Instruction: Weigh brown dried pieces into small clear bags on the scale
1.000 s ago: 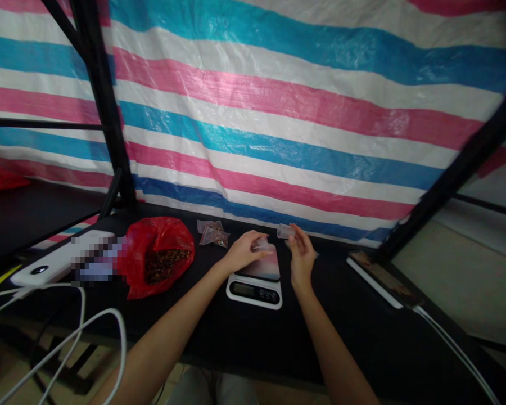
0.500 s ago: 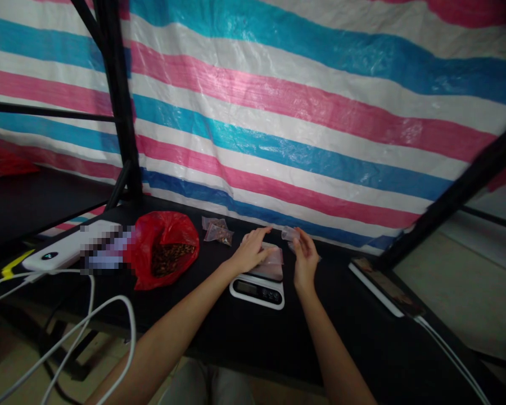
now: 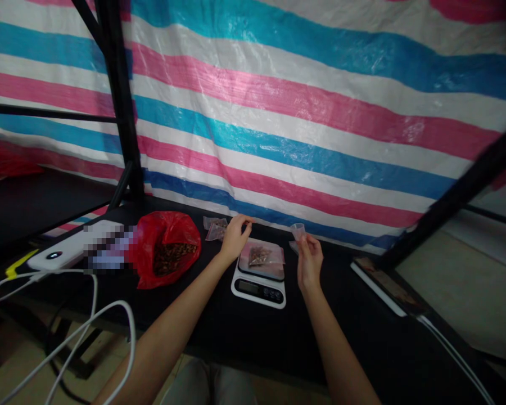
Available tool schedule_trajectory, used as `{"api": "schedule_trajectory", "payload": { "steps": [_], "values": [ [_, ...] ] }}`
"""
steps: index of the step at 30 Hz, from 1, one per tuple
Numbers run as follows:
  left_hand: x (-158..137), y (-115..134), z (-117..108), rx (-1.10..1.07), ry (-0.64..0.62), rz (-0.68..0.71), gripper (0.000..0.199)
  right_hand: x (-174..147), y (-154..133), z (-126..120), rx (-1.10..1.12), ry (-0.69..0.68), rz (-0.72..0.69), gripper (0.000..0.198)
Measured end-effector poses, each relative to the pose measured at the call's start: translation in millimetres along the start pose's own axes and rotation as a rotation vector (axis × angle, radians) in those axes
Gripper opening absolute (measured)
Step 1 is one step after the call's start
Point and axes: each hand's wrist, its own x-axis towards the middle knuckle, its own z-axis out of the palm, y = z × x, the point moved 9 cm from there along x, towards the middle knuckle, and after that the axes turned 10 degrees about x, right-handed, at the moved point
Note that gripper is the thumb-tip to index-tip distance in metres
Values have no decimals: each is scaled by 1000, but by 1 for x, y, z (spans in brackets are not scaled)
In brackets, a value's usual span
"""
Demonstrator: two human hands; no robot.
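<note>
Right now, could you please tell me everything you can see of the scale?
The scale is white, apparently plastic, with rounded corners. A dark front panel carries a grey display, its reading illegible, and buttons. Behind is a shiny, dark-edged platform. It sits flat on the black table, bearing a small clear bag of brown pieces. The left hand is near its left edge; contact is unclear.

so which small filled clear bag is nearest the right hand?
The filled bag lying on the white scale; the other two overlap on the black table, past the left hand from the right hand.
</note>
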Motion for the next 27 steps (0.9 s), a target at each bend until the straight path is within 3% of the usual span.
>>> {"api": "schedule_trajectory", "payload": {
  "steps": [6, 12, 17, 21, 27],
  "values": [
    [-3, 8, 7, 37, -48, 62, 16, 3, 11, -7, 125, 44, 109, 18],
    [-3, 9, 9, 52, -62, 79, 17, 5, 22, -6, 204, -1, 254, 11],
    [-4, 13, 10, 80, -77, 90, 16, 1, 26, -6, 226, -33, 366, 29],
    [-5, 19, 6, 109, -79, 110, 16, -3, 19, 5, 215, -112, 356, 51],
    [-17, 44, -22, 106, -48, 114, 17, -12, 2, 27, 166, -222, 271, 39]
  ]
}}
